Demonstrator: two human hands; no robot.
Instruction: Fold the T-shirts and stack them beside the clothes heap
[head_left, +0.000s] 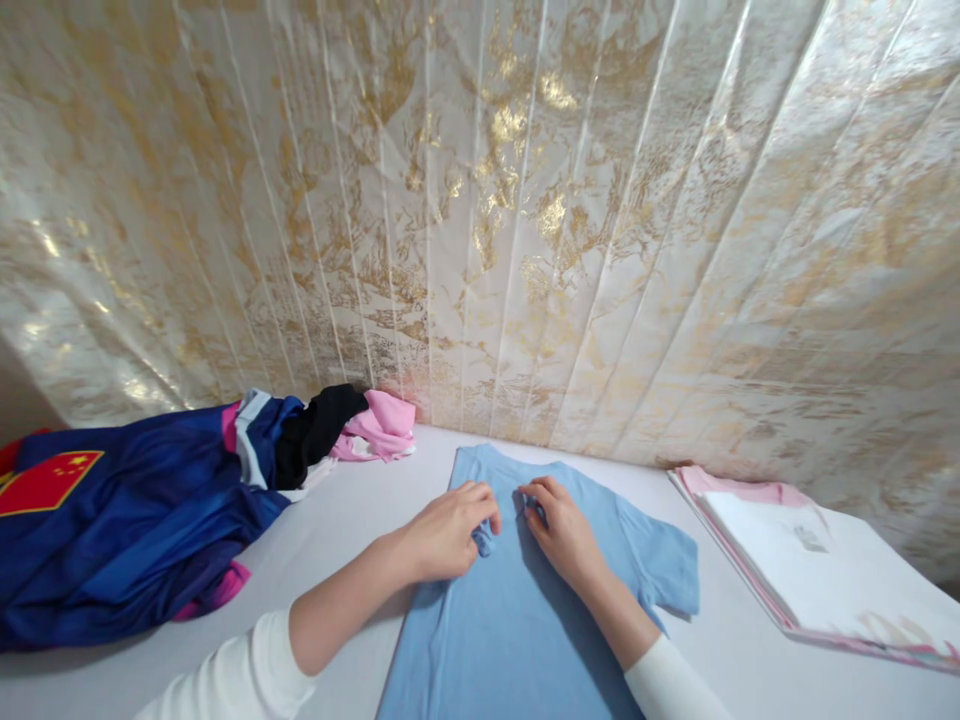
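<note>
Working the light-blue shirt well calls, I'd judge, for light, even pulls that keep its left edge straight. It lies on the white surface: the left hand curls nearly closed around a bunched bit of it; the right hand is half curled over it, whether pinching or not I can't tell.
</note>
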